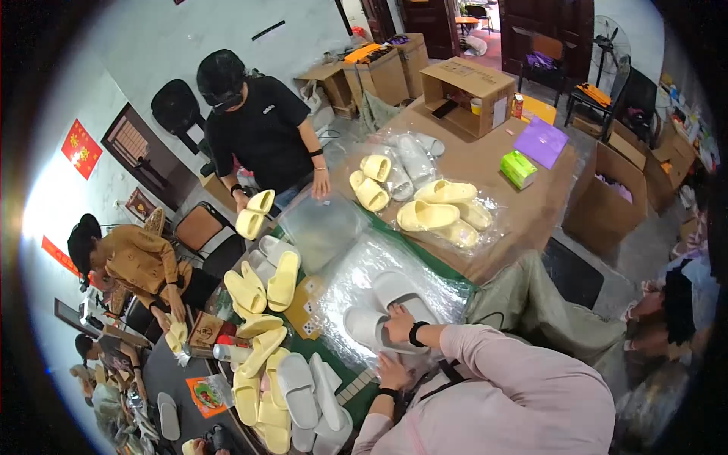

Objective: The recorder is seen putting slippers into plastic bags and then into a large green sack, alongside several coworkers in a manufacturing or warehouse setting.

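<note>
A pair of light grey slippers lies on a stack of clear plastic bags in front of me. My right hand grips the slippers around the inner edges, fingers bent over the grey foam. Close to their heel end, my left hand rests low over the plastic with its fingers stretched out. Black bands circle both wrists. To the left of the bags are yellow slippers and playing cards. More grey slippers are piled beside my left forearm.
Bagged yellow slippers lie farther along the table, near a green tissue pack, a purple sheet and an open cardboard box. A co-worker in black holds yellow slippers across the table; another in brown works at left.
</note>
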Tool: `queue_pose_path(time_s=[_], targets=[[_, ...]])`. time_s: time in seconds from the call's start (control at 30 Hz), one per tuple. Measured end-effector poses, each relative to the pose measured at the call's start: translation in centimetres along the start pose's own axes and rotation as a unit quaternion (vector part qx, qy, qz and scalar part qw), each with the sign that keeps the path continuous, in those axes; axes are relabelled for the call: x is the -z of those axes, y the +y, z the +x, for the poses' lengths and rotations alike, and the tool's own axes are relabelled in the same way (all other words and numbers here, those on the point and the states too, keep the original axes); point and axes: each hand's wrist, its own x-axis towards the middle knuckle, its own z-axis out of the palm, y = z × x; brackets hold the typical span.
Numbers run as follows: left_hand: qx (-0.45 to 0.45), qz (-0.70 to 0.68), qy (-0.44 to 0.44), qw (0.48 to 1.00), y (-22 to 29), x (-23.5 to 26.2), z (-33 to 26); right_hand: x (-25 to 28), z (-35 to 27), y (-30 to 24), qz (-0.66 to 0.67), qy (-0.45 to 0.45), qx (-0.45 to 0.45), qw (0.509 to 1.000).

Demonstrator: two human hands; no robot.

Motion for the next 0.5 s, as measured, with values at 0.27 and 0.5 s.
queue_pose_path(time_s=[0.27, 0.5], targets=[[-0.001, -0.002, -0.003, 1.0, -0.2, 0.0, -1.2, 3.7, 1.9, 3.7, -0.141, 0.088, 0.338, 0.926], [-0.006, 0.03, 0.03, 0.999, -0.4, 0.3, -1.5, 4.1, 2.3, 1.6, -0.073, -0.034, 0.211, 0.974]])
